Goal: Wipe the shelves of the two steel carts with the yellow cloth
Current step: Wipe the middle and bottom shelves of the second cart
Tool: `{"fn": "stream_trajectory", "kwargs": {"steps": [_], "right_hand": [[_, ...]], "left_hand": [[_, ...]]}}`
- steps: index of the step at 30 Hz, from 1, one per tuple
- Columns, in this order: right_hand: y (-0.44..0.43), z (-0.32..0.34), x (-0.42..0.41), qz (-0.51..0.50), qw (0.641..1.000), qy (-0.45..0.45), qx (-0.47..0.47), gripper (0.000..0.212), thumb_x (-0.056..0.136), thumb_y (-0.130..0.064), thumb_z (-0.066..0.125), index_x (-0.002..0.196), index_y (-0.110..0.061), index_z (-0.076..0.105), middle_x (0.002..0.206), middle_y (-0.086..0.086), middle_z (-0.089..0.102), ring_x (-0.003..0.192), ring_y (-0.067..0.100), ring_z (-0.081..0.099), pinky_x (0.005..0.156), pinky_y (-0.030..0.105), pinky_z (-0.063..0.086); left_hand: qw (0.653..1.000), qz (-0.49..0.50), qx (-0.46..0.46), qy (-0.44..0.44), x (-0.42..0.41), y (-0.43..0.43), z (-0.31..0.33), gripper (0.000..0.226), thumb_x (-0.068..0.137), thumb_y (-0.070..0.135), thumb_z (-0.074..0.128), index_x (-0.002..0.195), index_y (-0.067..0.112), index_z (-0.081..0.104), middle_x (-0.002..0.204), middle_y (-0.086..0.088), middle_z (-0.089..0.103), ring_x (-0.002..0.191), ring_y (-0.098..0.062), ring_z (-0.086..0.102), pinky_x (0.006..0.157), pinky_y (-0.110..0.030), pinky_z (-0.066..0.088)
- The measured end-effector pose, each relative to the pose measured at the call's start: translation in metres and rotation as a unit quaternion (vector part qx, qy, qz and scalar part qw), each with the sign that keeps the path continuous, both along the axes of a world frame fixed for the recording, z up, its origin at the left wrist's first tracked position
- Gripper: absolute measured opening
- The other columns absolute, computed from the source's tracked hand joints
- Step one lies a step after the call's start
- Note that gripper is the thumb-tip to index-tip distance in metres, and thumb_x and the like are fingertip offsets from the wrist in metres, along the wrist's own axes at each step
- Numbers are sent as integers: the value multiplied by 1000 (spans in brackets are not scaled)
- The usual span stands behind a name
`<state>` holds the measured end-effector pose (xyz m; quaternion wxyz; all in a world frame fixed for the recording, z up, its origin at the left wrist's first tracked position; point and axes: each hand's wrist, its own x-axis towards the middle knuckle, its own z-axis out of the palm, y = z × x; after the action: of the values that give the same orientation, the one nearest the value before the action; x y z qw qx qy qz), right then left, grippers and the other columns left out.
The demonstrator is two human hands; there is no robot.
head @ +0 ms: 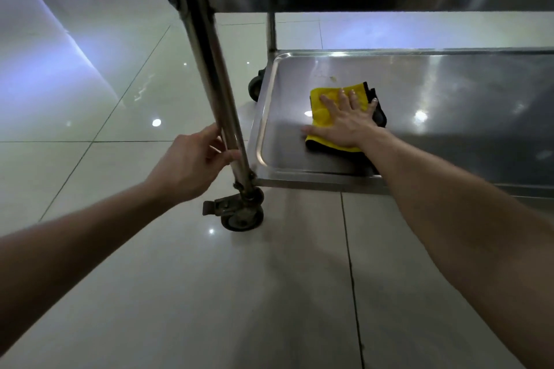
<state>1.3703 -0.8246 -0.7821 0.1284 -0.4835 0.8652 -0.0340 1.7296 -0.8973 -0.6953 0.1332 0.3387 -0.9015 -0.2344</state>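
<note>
Fingers [341,97] of the right hand [344,123] spread flat atop the yellow cloth [325,115].

We have one wide-angle head cam only: looks forward and steeply down, close to the low shelf of the shiny steel cart [449,93], pale glossy tiled floor [209,293] below.

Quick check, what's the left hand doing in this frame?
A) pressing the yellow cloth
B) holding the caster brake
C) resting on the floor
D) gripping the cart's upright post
D: the left hand has its fingers curled round the cart's upright post just above the caster, while the right hand lies flat on the yellow cloth on the lower shelf.
</note>
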Motion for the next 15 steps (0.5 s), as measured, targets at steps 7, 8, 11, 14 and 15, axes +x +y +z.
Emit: {"fn": "stream_trajectory", "kwargs": {"steps": [7,8,11,14,15], "right_hand": [[-60,6,70,100,995,-3,-3,126,60,-116,8,168,-51,-4,179,3,-17,164,36,-19,120,79,-14],[-57,6,78,115,993,-2,-2,123,62,-114,8,167,-51,-5,179,2,-18,164,35,-19,120,78,-14],[-35,8,99,157,988,-12,-3,120,65,-113,8,167,-51,-7,179,0,-21,164,32,-22,121,75,-17],[-2,5,116,211,977,-18,4,119,67,-113,15,167,-51,-9,178,-1,-23,163,30,-25,122,75,-17],[11,3,120,227,974,-14,0,119,69,-113,21,166,-51,-9,178,-1,-23,163,29,-25,122,75,-16]], "left_hand": [[999,-30,-9,19,0,-13,-9,39,103,42,70,139,31,60,108,15,71,83,5,67,74,-16,49],[999,-31,-2,21,1,-14,-10,40,103,42,70,140,32,60,108,14,72,84,4,69,75,-19,52],[999,-32,21,31,0,-13,-8,39,103,39,72,140,31,60,108,8,76,85,-3,75,79,-30,61],[998,-21,45,34,-1,-12,-7,39,102,36,74,138,31,62,109,4,77,85,-9,77,84,-37,64],[998,-10,56,32,-2,-11,-6,37,102,36,74,137,31,63,109,3,77,85,-10,77,86,-38,64]]}}
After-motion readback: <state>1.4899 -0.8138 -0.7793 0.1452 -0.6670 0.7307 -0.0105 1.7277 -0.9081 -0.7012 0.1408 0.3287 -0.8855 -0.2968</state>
